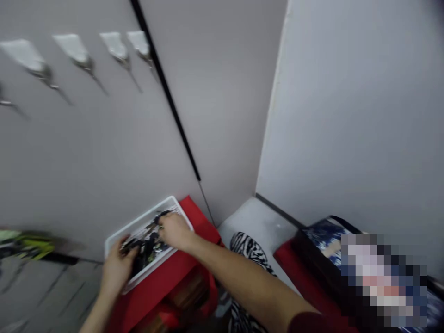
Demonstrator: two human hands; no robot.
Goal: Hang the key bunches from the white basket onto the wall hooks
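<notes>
A white plastic basket [147,279] with low sides sits tilted in view on a red surface, holding a jumble of small dark and shiny items [148,247] too blurred to name. At its left end is my left hand [118,263], thumb and fingers curled round part of the dark heap. My right hand [176,230] reaches in over the near right side. Its fingers are bent down and closed at a dark piece near the far side; what they grip is mostly hidden.
Several white hooks [114,45] line the grey panel, which a black strip [169,99] crosses. The red surface [199,222] holds the basket. Zebra-print cloth [248,247] shows below my right arm. A dark printed bag [322,236] stands right; yellow-green items [34,245] lie left.
</notes>
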